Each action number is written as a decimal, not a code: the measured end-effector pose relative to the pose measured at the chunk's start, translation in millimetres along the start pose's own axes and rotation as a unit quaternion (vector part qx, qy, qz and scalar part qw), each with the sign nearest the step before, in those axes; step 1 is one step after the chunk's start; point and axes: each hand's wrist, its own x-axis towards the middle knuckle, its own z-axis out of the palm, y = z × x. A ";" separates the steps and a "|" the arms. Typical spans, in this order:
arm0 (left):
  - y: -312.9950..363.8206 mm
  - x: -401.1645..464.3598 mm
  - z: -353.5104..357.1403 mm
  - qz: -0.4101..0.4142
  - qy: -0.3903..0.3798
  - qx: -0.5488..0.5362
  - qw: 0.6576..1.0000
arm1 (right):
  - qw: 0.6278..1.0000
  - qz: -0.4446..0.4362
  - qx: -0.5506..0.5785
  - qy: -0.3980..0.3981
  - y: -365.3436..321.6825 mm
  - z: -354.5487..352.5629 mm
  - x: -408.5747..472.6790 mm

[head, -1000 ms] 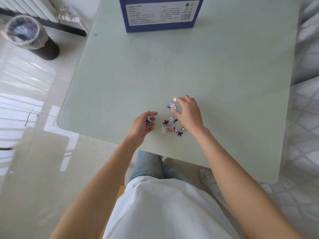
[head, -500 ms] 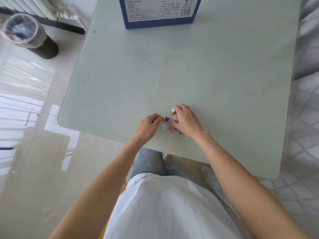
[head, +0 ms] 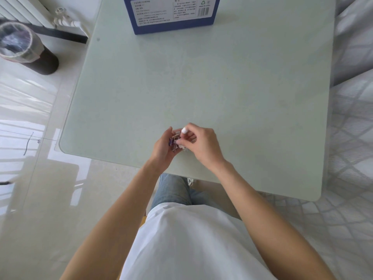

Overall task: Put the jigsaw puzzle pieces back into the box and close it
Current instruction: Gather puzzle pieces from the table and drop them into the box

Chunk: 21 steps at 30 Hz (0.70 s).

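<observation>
Cupping purple puzzle pieces [head: 174, 142] in left hand [head: 162, 149], right hand [head: 198, 144] pinching into them near bench [head: 232, 93] front edge; pieces mostly hidden by fingers. Box [head: 171, 15] far off, top cropped.

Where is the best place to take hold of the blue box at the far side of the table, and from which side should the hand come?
Probably by its two short side walls, one hand on each, coming from the near side. The blue box stands upright at the far edge of the table, its broad labelled face towards the person, too wide for one hand. Both hands now hold puzzle pieces.
</observation>
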 end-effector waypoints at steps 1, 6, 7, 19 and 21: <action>-0.3 -1.4 1.7 -0.005 -0.006 -0.008 1.000 | 1.000 -0.011 0.001 0.007 -1.9 2.8 -1.3; 0.2 -3.0 -1.2 -0.022 0.015 -0.064 0.998 | 0.990 -0.021 -0.099 0.098 28.9 -20.7 -8.2; 0.2 -3.1 -3.2 -0.022 0.019 -0.060 0.998 | 0.984 0.000 -0.165 0.074 39.7 -25.1 -11.9; -2.1 -5.6 -7.3 0.004 0.052 -0.021 0.998 | 0.961 0.005 -0.275 0.004 66.2 -4.1 -19.0; -3.0 -6.2 -7.8 0.003 0.053 -0.023 0.998 | 0.952 -0.040 -0.305 -0.004 66.2 -4.3 -20.4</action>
